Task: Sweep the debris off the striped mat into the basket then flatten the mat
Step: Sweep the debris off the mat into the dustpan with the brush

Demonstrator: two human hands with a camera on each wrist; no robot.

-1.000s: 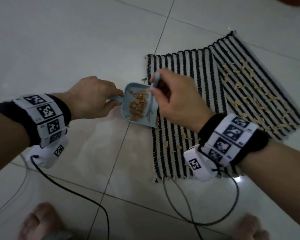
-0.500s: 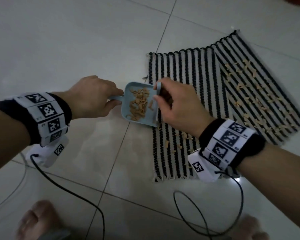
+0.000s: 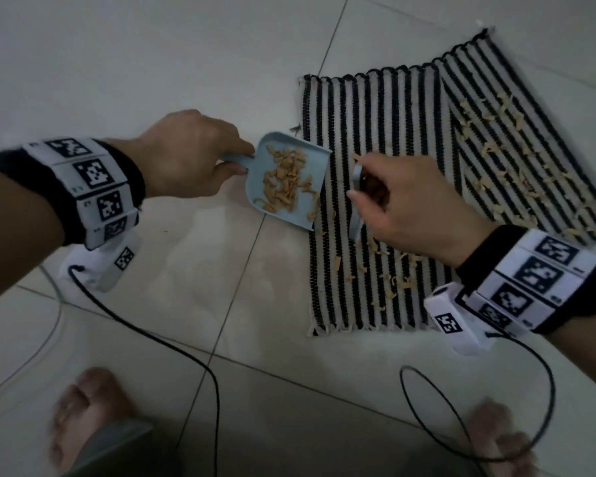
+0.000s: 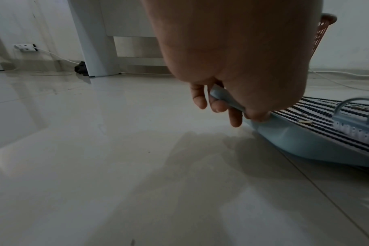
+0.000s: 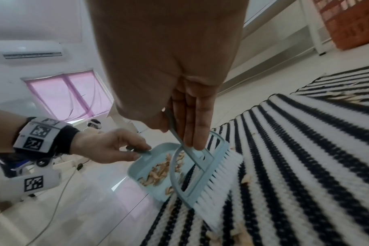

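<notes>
Dustpan [image 3: 291, 173] holds tan debris [image 3: 288, 180]; left hand [image 3: 186, 156] grips handle.

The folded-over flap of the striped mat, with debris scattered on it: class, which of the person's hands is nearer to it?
Right. The right hand, holding the brush, is over the mat beside the flap; the left hand grips the dustpan handle off the mat's far edge.

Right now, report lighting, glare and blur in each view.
Head view: dim overall, feet at the bottom smeared, debris in the dustpan readable. Left wrist view: glossy floor carries soft reflections and the left hand casts a shadow. Right wrist view: brush fairly sharp, mat foreground blurred, pink window bright.
</notes>
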